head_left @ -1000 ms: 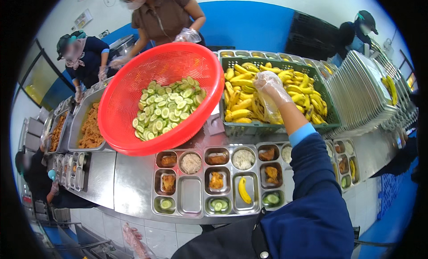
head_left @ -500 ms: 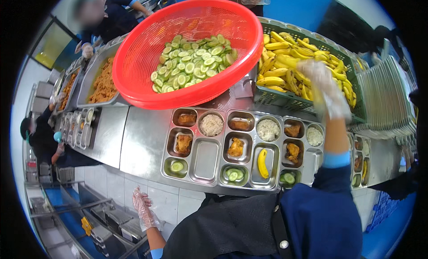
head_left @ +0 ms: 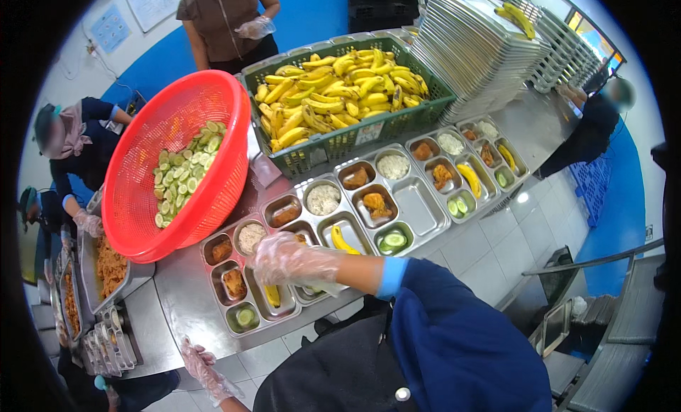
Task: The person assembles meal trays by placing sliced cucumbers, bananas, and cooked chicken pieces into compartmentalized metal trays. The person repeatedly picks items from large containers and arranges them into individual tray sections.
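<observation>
My right hand (head_left: 287, 259), in a clear plastic glove, hovers palm down over the leftmost steel meal tray (head_left: 213, 298). Its bent fingertips are just above a banana (head_left: 272, 296) lying in that tray. Whether the fingers still grip the banana is hidden. My gloved left hand (head_left: 203, 368) hangs low beside the counter, fingers apart, holding nothing. Two more filled trays (head_left: 418, 206) (head_left: 489, 181) lie to the right, each with a banana and cucumber slices.
A red basket (head_left: 135, 192) of cucumber slices leans at the left. Behind the trays stand a green crate (head_left: 355, 139) of bananas and a tall stack of empty trays (head_left: 475, 50). Other gloved workers stand at the back, left and right. A pan of orange food (head_left: 106, 266) sits at the left.
My right hand has come down from the banana crate to the leftmost tray. The view has swung, so the basket and crate now sit further back and left.
</observation>
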The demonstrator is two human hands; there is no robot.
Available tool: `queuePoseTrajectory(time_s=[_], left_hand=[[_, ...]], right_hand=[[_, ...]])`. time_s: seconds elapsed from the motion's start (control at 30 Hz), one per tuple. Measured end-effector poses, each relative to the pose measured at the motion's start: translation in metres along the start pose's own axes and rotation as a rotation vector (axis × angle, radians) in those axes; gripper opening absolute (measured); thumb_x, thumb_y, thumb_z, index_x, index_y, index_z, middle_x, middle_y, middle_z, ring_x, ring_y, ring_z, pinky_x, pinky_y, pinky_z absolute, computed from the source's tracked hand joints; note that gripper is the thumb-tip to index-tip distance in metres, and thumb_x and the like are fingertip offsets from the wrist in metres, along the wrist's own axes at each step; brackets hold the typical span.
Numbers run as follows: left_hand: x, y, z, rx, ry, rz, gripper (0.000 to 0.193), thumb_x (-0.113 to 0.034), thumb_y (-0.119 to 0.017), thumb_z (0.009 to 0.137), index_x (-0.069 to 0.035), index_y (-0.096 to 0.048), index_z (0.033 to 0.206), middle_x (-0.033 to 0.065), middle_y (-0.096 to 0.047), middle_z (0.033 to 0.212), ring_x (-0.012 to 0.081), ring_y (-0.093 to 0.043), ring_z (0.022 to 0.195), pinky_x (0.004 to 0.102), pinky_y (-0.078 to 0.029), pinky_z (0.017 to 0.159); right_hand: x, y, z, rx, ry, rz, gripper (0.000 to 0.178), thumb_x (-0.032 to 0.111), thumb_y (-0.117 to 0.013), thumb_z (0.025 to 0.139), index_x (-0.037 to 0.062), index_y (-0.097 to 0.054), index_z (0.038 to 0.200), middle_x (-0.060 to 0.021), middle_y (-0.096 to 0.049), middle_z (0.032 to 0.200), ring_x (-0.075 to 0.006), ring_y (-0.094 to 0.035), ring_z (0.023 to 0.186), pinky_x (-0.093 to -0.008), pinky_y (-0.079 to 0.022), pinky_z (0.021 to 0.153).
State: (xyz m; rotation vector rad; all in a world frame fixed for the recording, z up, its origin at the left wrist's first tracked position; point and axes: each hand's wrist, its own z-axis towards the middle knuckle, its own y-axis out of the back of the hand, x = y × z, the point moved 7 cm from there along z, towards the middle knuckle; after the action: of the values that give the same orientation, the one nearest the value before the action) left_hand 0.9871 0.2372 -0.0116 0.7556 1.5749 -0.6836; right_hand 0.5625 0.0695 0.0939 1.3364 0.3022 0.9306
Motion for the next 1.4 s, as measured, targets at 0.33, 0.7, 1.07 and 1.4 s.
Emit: queuePoseTrajectory(time_s=[0.33, 0.7, 1.07, 1.4], left_hand=[[0.035, 0.098, -0.067, -0.434, 0.095, 0.214, 0.045, -0.049, -0.06, 0.101, -0.011, -0.065, 0.125, 0.002, -0.055, 0.079, 0.0102, -0.045, 0.043, 0.0243, -0.036, 0.034], [0.08, 0.057, -0.119, -0.384, 0.319, 0.268, 0.049, -0.05, -0.055, 0.103, -0.014, -0.055, 0.137, 0.0053, -0.056, 0.079, 0.0125, -0.048, 0.044, 0.0266, -0.037, 0.035], [0.005, -0.044, -0.107, -0.354, 0.216, 0.238, 0.047, -0.041, -0.062, 0.102, -0.008, -0.061, 0.136, -0.0004, -0.052, 0.078, 0.0055, -0.043, 0.05, 0.0198, -0.034, 0.043], [0.017, 0.027, -0.04, -0.207, 0.188, 0.132, 0.043, -0.043, -0.064, 0.102, -0.012, -0.063, 0.132, -0.0008, -0.053, 0.078, 0.0063, -0.045, 0.045, 0.0216, -0.032, 0.036]], right_hand=[[-0.295, 0.249, -0.069, -0.224, -0.333, -0.616, 0.023, 0.01, -0.069, 0.078, 0.0138, -0.075, 0.099, -0.0126, -0.075, 0.1, -0.0288, -0.074, 0.082, -0.0392, -0.06, 0.068], [-0.408, 0.266, -0.038, 0.293, -0.461, -0.808, 0.024, 0.023, -0.059, 0.097, 0.0207, -0.075, 0.114, -0.0068, -0.075, 0.11, -0.0292, -0.072, 0.106, -0.0435, -0.057, 0.091], [-0.27, 0.252, -0.214, -0.228, -0.86, 1.059, 0.043, 0.03, -0.079, 0.088, 0.0043, -0.068, 0.121, -0.0007, -0.066, 0.1, -0.0096, -0.06, 0.093, -0.0294, -0.047, 0.084], [-0.235, 0.08, -0.328, -0.129, -0.969, -0.271, 0.023, 0.029, -0.076, 0.087, 0.0089, -0.073, 0.099, -0.0129, -0.069, 0.088, -0.0305, -0.069, 0.089, -0.0427, -0.055, 0.081]])
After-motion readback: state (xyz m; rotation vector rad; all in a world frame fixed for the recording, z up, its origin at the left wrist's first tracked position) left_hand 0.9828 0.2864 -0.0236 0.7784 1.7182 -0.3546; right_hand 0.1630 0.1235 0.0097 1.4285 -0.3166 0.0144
